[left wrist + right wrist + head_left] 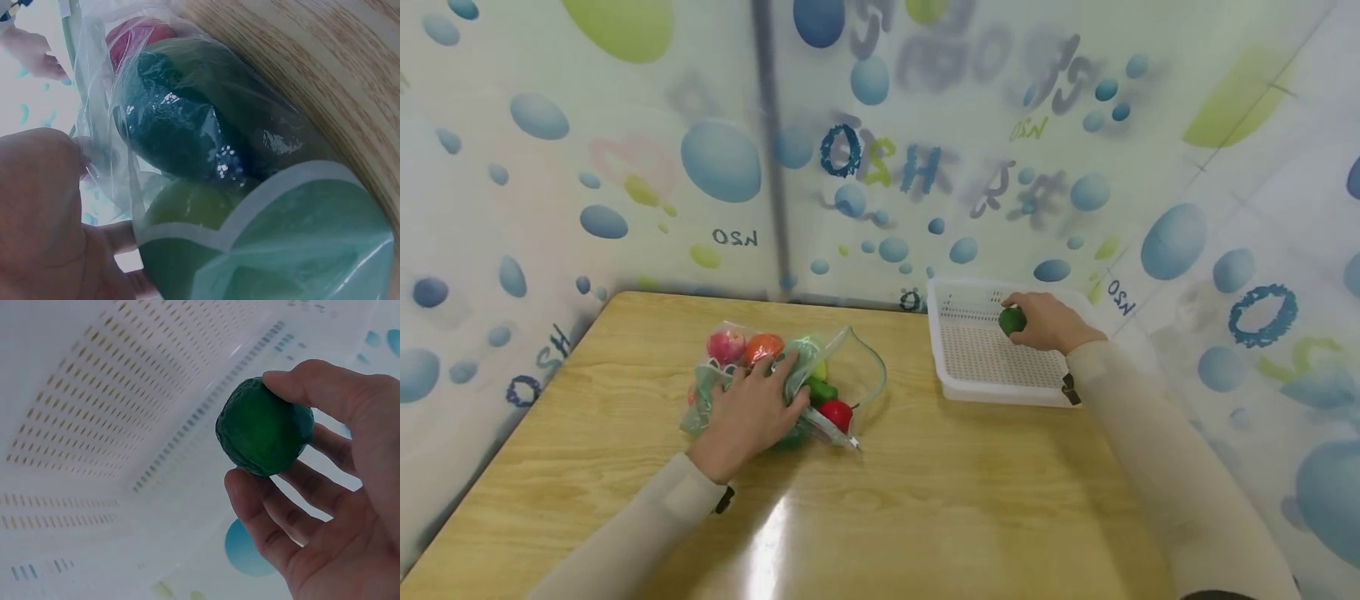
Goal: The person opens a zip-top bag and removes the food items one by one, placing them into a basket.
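A clear plastic zip bag (870,367) with a green lower part lies on the table, its mouth toward the right. Inside are a pinkish-red fruit (726,346), an orange fruit (763,347), a red fruit (836,413) and green pieces. Across the bag's top rests my left hand (751,408), fingers spread over the plastic. In the left wrist view a large dark green piece (181,106) shows through the film. My right hand (1047,322) pinches a round, bumpy dark green fruit (264,428) between thumb and fingers, above the white basket (951,387).
The basket has perforated sides and floor and stands at the table's back right, near the wall. Wood-grain table (910,508) extends in front of both hands. A patterned curtain-like wall (865,250) borders the back and both sides.
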Motion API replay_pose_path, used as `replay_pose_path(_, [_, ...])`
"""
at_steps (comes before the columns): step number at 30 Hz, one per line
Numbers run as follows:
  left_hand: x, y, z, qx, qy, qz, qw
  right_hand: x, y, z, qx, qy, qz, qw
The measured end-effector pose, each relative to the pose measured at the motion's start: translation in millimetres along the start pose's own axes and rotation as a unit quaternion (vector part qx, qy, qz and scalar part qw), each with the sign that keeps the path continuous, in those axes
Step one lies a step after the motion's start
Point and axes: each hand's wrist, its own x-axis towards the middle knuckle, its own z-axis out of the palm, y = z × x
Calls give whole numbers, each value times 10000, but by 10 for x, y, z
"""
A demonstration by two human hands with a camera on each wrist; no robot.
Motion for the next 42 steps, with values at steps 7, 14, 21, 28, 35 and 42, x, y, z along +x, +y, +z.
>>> replay_pose_path(7, [-5, 0, 5, -18, -15, -6, 10000, 131, 198, 33, -244, -466, 324, 9981])
replay_pose_path(14, [-2, 5, -6, 26, 65, 33, 10000, 177, 243, 66, -216, -901, 721, 9931])
replay_pose_path(21, [-3, 27, -22, 14, 51, 18, 10000, 147, 181, 75, -254, -1058, 694, 9916])
replay_pose_path(28, [-7, 33, -22, 89, 120, 59, 9999, 134, 156, 41, -234, -925, 642, 9934])
replay_pose_path(35, [15, 29, 8, 129, 158, 94, 9997, 105, 72, -2, -45, -547, 356, 9979])
replay_pose_path(42, [19, 42, 12, 67, 251, 144, 9996, 18, -231, 4, 209, 38, -40, 9998])
